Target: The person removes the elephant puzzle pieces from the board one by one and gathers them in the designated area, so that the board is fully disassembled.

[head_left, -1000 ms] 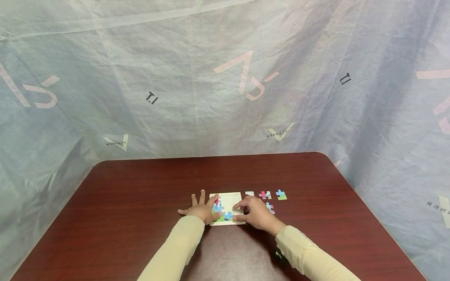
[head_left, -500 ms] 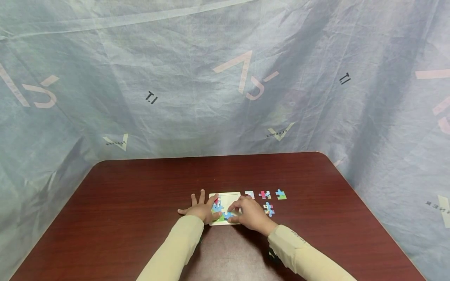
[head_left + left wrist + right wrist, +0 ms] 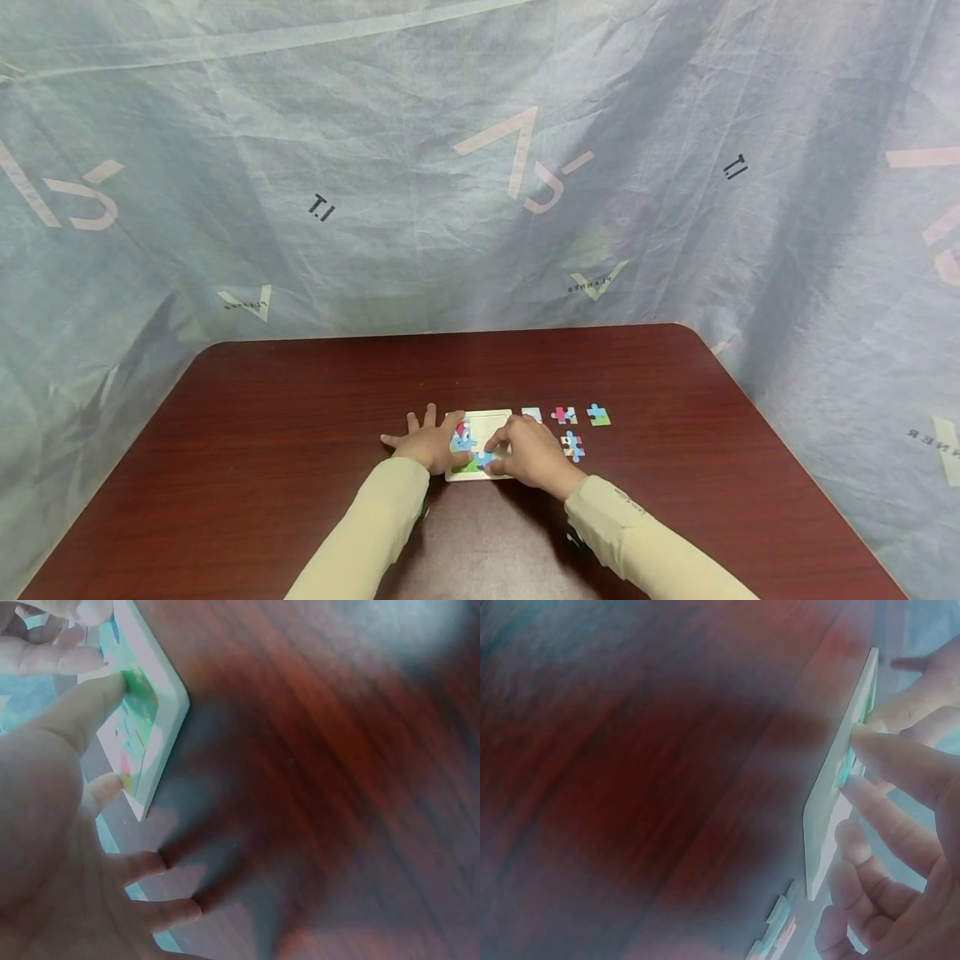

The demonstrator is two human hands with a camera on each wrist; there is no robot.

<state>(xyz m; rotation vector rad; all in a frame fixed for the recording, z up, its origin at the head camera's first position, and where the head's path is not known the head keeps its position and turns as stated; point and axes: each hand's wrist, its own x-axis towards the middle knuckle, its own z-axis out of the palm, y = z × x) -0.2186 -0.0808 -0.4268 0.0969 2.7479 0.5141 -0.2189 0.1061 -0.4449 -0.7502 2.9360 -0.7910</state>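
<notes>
Head view: left hand splayed on tray at nine o'clock, likely bracing it while right hand pinches blue piece at five o'clock.

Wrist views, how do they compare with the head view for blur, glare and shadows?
Head: fairly sharp, loose pieces clear in outline, soft sheen on the near table; left wrist: blurred table grain, pale glare at top right, dark streaky shadows beside the left hand; right wrist: milky haze, soft detail, a broad dark patch across the table, probably shadow.
</notes>
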